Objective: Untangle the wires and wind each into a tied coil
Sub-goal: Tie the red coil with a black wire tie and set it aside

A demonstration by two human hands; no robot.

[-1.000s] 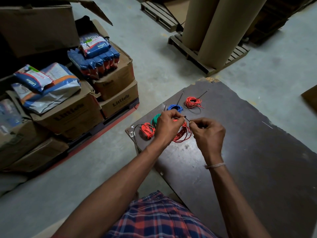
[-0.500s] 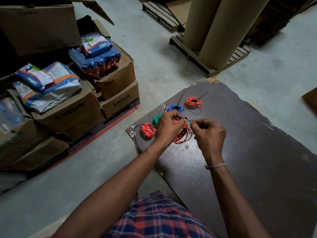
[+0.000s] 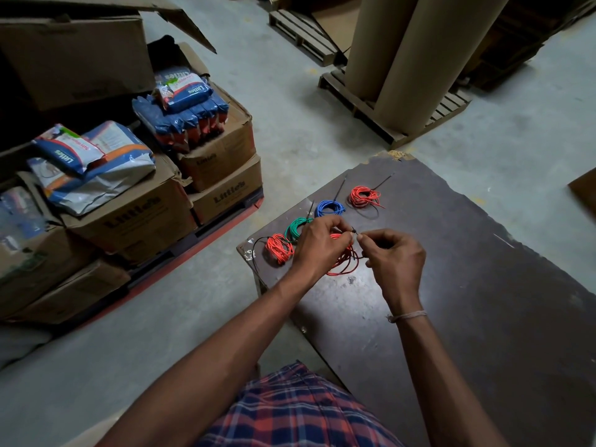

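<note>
A loose red wire coil (image 3: pixel 344 261) hangs between my hands over the dark table (image 3: pixel 483 301). My left hand (image 3: pixel 317 245) grips the coil's upper part, fingers curled round it. My right hand (image 3: pixel 395 258) pinches a thin black tie (image 3: pixel 354 232) at the coil's top. Tied coils lie in a row along the table's left edge: an orange-red one (image 3: pixel 279 248), a green one (image 3: pixel 298 228) partly behind my left hand, a blue one (image 3: pixel 329 208) and another orange-red one (image 3: pixel 365 196). Black tie tails stick out from them.
Stacked cardboard boxes (image 3: pixel 129 217) with blue and white packets (image 3: pixel 185 104) stand on a red pallet to the left. Tall brown paper rolls (image 3: pixel 403 59) stand on a wooden pallet (image 3: pixel 371 104) beyond the table. Grey concrete floor surrounds the table.
Both hands stay at the red coil, with small finger shifts on the black tie. The tied coils have not moved.
</note>
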